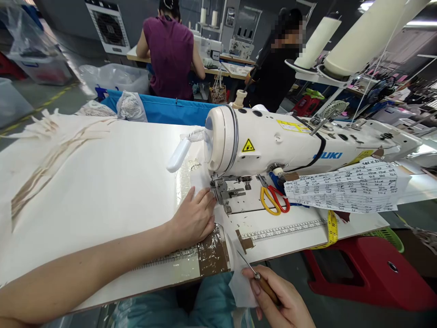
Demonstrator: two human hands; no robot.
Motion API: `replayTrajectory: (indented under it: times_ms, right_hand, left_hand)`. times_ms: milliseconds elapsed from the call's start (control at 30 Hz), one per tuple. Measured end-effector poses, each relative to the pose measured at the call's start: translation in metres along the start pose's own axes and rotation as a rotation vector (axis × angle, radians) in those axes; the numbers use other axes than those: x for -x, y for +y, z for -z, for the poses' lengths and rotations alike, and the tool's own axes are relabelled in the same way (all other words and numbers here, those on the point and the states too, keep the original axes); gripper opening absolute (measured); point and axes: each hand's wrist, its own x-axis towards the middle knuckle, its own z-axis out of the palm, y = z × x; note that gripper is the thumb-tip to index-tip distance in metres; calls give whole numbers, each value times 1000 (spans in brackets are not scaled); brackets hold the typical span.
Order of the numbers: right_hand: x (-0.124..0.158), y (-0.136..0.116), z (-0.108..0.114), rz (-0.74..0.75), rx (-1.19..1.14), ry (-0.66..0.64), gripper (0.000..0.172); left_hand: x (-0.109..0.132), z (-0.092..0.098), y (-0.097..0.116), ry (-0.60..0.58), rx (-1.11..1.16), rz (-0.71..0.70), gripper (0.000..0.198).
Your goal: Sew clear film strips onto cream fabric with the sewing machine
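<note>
My left hand (196, 214) lies palm down on thin white fabric (223, 219) at the needle area, fingers stretched toward the metal presser foot (222, 190) of a white sewing machine (262, 136). The fabric runs under that hand, over the table's front edge and down toward my lap. Below the edge, my right hand (273, 296) is closed around the wooden handle of an awl (266, 287). Its thin metal tip points up and left, over the fabric. The right thumb and fingers are also at the fabric's hanging end; whether they pinch it I cannot tell.
Red-and-yellow scissors (275, 200) lie right of the presser foot. Written paper sheets (344, 187) and a yellow tape measure (332, 228) are farther right. Cream fabric strips (51, 159) lie at left. A red stool (372, 273) stands at lower right. Two people sit beyond the machine.
</note>
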Motion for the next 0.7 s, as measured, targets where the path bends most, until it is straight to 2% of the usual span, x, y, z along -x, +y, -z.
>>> replayTrajectory:
  times_ms: [200, 300, 367, 500, 567, 633, 700]
  right_hand:
    - [-14, -2, -4, 59, 111, 9, 35]
    - [-19, -2, -11, 76, 54, -7, 34]
    - [-19, -2, -21, 15, -75, 18, 35]
    - [-12, -2, -52, -274, -521, 54, 46]
    - [-9, -2, -65, -357, -676, 48, 51]
    - [-7, -1, -73, -371, -698, 71, 53]
    - [-6, 1, -75, -335, -603, 108, 53]
  left_hand:
    - [-2, -1, 1, 44, 6, 7, 41]
    - [-5, -1, -1, 59, -20, -3, 40]
    - [-8, 0, -3, 38, -64, -3, 38]
    - [-10, 2, -8, -7, -126, 12, 37]
    - [-10, 4, -9, -15, -106, 20, 38]
    - [-8, 5, -9, -31, -70, 27, 36]
    - [-6, 7, -9, -46, -46, 28, 36]
